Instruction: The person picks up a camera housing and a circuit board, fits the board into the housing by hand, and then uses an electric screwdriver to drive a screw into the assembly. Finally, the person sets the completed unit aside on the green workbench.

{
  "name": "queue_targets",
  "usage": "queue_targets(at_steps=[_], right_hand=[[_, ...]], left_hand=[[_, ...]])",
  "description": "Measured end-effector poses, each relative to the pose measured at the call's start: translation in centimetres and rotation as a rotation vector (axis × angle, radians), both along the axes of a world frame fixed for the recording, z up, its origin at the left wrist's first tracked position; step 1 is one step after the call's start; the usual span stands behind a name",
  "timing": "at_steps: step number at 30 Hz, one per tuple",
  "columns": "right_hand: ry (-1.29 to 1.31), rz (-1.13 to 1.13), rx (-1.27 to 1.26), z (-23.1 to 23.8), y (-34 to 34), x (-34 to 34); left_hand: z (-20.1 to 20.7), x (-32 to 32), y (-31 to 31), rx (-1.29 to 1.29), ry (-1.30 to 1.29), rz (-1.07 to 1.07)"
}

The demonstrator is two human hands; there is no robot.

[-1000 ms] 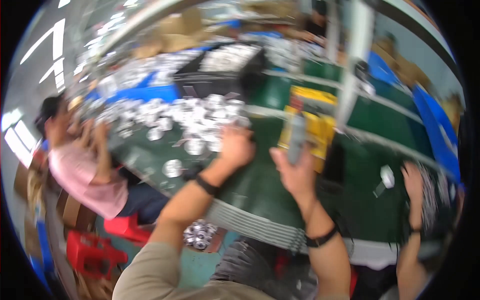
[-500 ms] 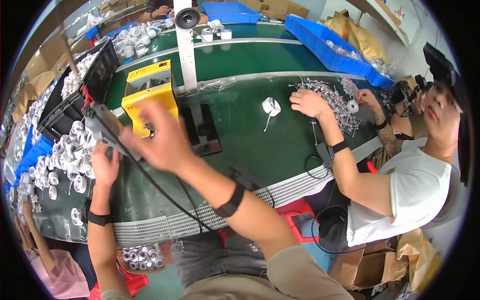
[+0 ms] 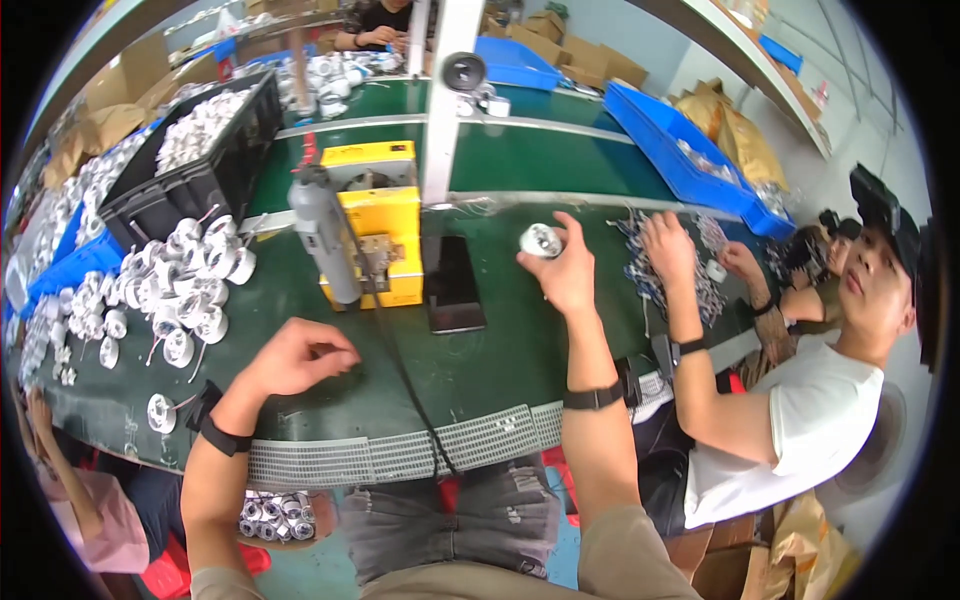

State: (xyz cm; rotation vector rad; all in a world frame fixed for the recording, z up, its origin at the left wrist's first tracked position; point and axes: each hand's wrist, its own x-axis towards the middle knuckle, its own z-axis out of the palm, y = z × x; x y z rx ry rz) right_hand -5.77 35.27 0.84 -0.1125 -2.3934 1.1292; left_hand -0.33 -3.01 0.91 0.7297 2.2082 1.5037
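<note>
My right hand [image 3: 566, 272] reaches out over the green table, thumb and fingers closed around a white round plastic housing [image 3: 541, 240]. My left hand [image 3: 295, 358] hovers above the table nearer to me, its fingers loosely curled and apart from the thumb, with nothing visible in them. Beyond it a grey electric screwdriver [image 3: 325, 235] hangs by its cable in front of a yellow box-shaped machine [image 3: 400, 225]. Right of the machine lies a dark flat panel [image 3: 455, 285]. A heap of white housings with thin wires [image 3: 195, 280] spreads to the left.
A black crate [image 3: 190, 190] full of white parts stands at the far left. A white post [image 3: 440, 130] rises behind the machine. At the right, a co-worker's hand [image 3: 668, 245] is over a pile of wired parts [image 3: 705, 295]. A blue tray [image 3: 670, 150] lies beyond.
My right hand has left the screwdriver and gone right to take hold of the white housing. My left hand has drawn away from the heap. The view has shifted.
</note>
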Motion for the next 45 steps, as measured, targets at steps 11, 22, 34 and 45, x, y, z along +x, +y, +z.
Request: queue_targets(at_steps=[11, 22, 34, 45], right_hand=[[-0.025, 1.076, 0.235, 2.7, -11.6, 6.2], [-0.072, 1.121, 0.152, 3.1, -11.0, 5.8], [-0.113, 1.188, 0.089, 2.2, -11.4, 5.4], [-0.124, 1.195, 0.193, 2.3, -11.0, 5.0]], left_hand=[[-0.4, 1.4, 3.5, 0.596, -0.602, -0.271], [-0.5, 0.9, 3.1, 0.458, -0.529, -0.207], [-0.7, 1.0, 2.8, 0.403, -0.504, -0.185], [0.0, 1.0, 3.2, 0.239, -0.441, -0.186]])
